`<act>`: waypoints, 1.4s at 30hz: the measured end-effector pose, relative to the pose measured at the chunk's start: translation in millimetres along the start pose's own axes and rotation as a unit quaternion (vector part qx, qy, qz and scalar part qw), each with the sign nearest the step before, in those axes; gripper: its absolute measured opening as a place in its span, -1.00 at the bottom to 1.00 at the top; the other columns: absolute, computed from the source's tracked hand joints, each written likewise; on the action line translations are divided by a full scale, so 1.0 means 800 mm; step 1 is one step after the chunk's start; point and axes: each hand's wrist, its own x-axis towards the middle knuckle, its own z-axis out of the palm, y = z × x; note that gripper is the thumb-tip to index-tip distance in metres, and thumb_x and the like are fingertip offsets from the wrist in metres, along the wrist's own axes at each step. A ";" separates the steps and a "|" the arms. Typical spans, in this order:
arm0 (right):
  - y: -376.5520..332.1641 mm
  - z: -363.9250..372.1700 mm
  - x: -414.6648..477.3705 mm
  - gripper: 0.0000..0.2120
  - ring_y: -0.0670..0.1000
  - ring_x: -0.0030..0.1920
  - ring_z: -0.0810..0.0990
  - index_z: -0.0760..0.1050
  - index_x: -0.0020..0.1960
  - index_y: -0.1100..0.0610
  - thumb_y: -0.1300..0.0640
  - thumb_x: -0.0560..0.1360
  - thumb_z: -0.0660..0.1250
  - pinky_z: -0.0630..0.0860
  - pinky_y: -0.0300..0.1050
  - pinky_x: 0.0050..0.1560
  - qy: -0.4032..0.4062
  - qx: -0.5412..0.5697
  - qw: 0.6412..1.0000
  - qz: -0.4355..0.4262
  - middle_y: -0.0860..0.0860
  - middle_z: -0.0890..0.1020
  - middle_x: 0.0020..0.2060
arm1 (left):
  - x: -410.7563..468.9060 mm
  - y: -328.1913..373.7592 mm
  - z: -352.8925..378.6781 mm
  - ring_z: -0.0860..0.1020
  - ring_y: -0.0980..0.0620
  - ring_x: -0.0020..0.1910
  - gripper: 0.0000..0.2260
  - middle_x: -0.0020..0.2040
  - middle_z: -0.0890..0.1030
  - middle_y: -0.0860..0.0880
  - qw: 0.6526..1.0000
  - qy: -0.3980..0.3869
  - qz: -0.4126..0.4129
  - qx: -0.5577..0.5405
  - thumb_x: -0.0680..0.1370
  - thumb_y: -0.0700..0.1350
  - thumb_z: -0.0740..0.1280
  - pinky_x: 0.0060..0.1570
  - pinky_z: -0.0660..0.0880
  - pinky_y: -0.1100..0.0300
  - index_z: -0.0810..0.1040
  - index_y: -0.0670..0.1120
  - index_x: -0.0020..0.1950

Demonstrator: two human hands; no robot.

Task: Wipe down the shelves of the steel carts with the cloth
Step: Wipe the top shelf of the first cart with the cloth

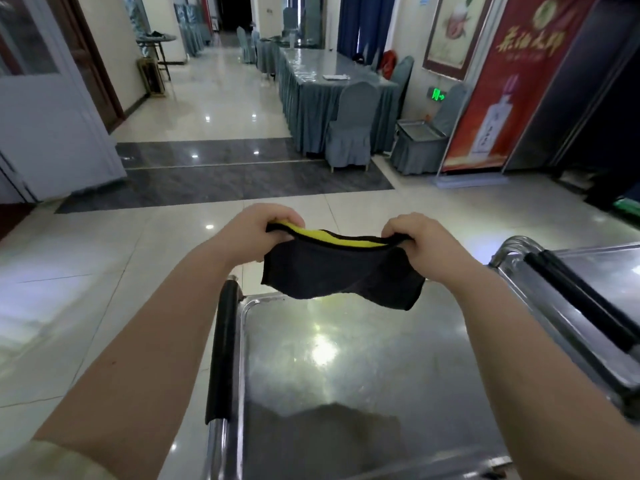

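Observation:
A dark cloth (341,277) with a yellow inner face hangs stretched between both hands, above the far end of a steel cart's top shelf (349,368). My left hand (258,233) grips the cloth's left top edge. My right hand (420,242) pinches the right top edge. The cloth's lower edge dangles just over the shelf's far rim, apart from the steel. The cart has a black-padded handle (221,355) along its left side. A second steel cart (568,296) with a black handle stands close on the right.
Glossy tiled floor spreads to the left and ahead. A long table with grey-blue skirting (311,98) and covered chairs (349,129) stands ahead right. A red standing banner (502,84) is at the right. A white door (45,109) is at the left.

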 end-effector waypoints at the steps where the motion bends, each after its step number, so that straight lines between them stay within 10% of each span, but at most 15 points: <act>1: -0.001 -0.018 -0.001 -0.62 0.15 -0.05 0.54 0.61 -0.16 0.12 0.50 0.34 0.14 0.47 0.10 0.04 0.007 -0.026 0.999 -0.046 0.04 0.64 -0.14 | 0.010 0.020 0.003 0.57 0.18 -0.14 -0.62 -0.13 0.62 0.17 0.999 -0.016 0.028 -0.002 0.49 -0.33 0.35 -0.20 0.60 0.10 0.62 0.20 -0.16; 6: 0.003 -0.069 -0.015 -0.69 0.15 0.07 0.45 0.60 -0.34 0.15 0.31 0.38 0.11 0.32 -0.07 0.11 0.127 -0.106 0.972 -0.167 0.11 0.62 -0.02 | 0.061 0.117 0.061 0.55 0.21 0.00 -0.71 -0.10 0.65 0.18 0.986 -0.058 0.154 0.004 0.44 -0.33 0.42 0.30 0.32 -0.23 0.65 0.09 -0.08; 13: 0.086 -0.084 -0.072 -0.80 0.18 0.05 0.46 0.60 -0.23 0.22 0.48 0.29 0.44 0.34 -0.08 0.15 0.200 -0.090 0.966 -0.140 0.12 0.60 -0.01 | 0.102 0.168 0.180 0.50 0.06 -0.02 -0.26 -0.09 0.54 0.10 0.985 -0.042 0.166 -0.035 0.35 -0.19 0.51 0.09 0.42 0.14 0.31 0.25 0.40; 20: 0.179 -0.101 -0.151 -0.73 0.02 0.07 0.51 0.59 -0.02 0.05 0.33 0.36 0.44 0.42 -0.16 0.12 0.168 0.055 0.984 0.012 -0.06 0.57 -0.02 | 0.138 0.205 0.301 0.27 -0.11 0.37 -0.67 0.33 0.45 0.00 0.976 -0.130 0.173 0.037 0.40 -0.12 0.49 0.35 0.24 -0.10 0.58 0.01 0.15; 26: 0.267 -0.109 -0.259 -0.54 0.22 0.23 0.56 0.49 0.31 0.06 -0.16 0.51 0.37 0.52 0.19 0.19 0.127 0.542 0.798 0.230 0.17 0.59 0.20 | 0.137 0.263 0.386 0.59 0.12 -0.20 -0.85 -0.20 0.60 0.13 0.982 -0.136 0.083 -0.104 0.40 -0.03 0.48 -0.19 0.54 0.11 0.58 0.12 -0.08; 32: 0.313 -0.073 -0.316 -0.47 0.07 0.11 0.62 0.48 0.17 0.08 0.23 0.27 0.60 0.58 0.06 0.08 0.166 0.439 0.820 0.326 0.06 0.64 0.06 | 0.129 0.282 0.478 0.54 0.24 -0.35 -0.83 -0.26 0.57 0.18 0.988 -0.102 0.013 -0.116 0.35 0.05 0.47 -0.36 0.52 0.13 0.56 0.15 -0.10; 42: 0.358 -0.035 -0.376 -0.63 -0.16 -0.03 0.61 0.48 0.04 -0.09 0.20 0.37 0.55 0.57 -0.12 0.03 0.213 0.361 0.802 0.425 -0.18 0.64 -0.10 | 0.084 0.238 0.586 0.60 0.23 -0.18 -0.73 -0.14 0.65 0.09 0.948 -0.147 -0.146 -0.242 0.35 -0.07 0.58 -0.20 0.49 0.41 0.60 0.06 -0.02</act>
